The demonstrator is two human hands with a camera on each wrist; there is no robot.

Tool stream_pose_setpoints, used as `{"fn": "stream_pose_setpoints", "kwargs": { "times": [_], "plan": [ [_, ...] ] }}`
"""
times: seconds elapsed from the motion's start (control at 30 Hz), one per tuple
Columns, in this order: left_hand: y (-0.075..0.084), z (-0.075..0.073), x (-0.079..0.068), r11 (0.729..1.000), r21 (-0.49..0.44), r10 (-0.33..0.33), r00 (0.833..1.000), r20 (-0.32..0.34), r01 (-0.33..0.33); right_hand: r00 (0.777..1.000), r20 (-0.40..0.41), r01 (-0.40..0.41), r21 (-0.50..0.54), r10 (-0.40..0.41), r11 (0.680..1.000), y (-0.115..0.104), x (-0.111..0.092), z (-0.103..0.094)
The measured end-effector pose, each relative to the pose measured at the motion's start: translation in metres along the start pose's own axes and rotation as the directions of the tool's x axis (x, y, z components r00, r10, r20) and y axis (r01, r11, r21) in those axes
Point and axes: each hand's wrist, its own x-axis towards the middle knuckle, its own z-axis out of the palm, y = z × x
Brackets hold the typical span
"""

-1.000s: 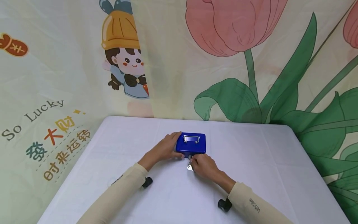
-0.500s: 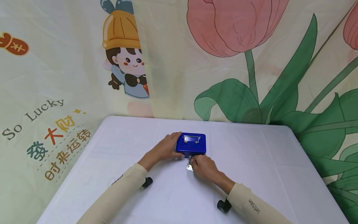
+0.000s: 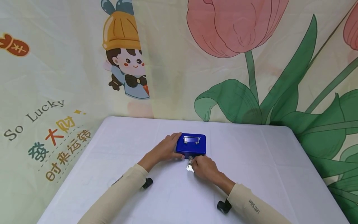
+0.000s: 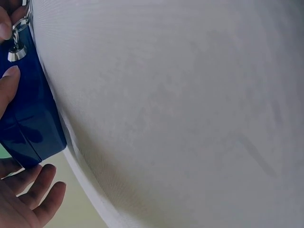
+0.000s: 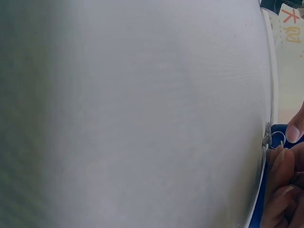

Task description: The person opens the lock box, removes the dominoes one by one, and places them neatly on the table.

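A small blue cash box [image 3: 191, 150] with a silver handle [image 3: 191, 139] on its lid sits at the far middle of the table. My left hand [image 3: 165, 148] grips its left side, thumb along the front face and fingers round the left end. In the left wrist view, a silver lock [image 4: 17, 53] stands out from the front, just beyond the thumb [image 4: 9, 85]. My right hand [image 3: 205, 167] pinches a key at that lock, most of it hidden by the fingers. A shiny key [image 3: 190, 168] dangles below on a ring [image 5: 279, 138].
White cloth covers the table [image 3: 179, 196]. A printed curtain [image 3: 173, 77] with flowers and a cartoon figure hangs right behind the far edge. Black wrist cameras [image 3: 224, 206] sit under both sleeves.
Both hands stay at the box and lock. The dangling key has shifted slightly beside the right hand; the box stays in place.
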Motion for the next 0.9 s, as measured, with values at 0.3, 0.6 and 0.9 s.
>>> {"fn": "stream_pose_setpoints", "kwargs": {
  "times": [0.3, 0.6, 0.9],
  "plan": [
    [0.000, 0.000, 0.001, 1.000, -0.004, 0.003, 1.000, 0.007, -0.003, 1.000, -0.008, -0.001, -0.020, 0.000, 1.000, 0.000, 0.000, -0.001],
    [0.000, -0.001, 0.000, 0.999, -0.042, 0.008, 0.999, 0.039, -0.006, 0.999, 0.013, 0.038, -0.010, -0.038, 0.999, 0.004, -0.002, -0.004],
    [0.000, -0.002, -0.001, 0.999, -0.053, -0.005, 0.998, 0.068, 0.009, 0.999, 0.039, -0.020, 0.032, 0.019, 0.999, 0.017, -0.004, -0.025]
  ]
}}
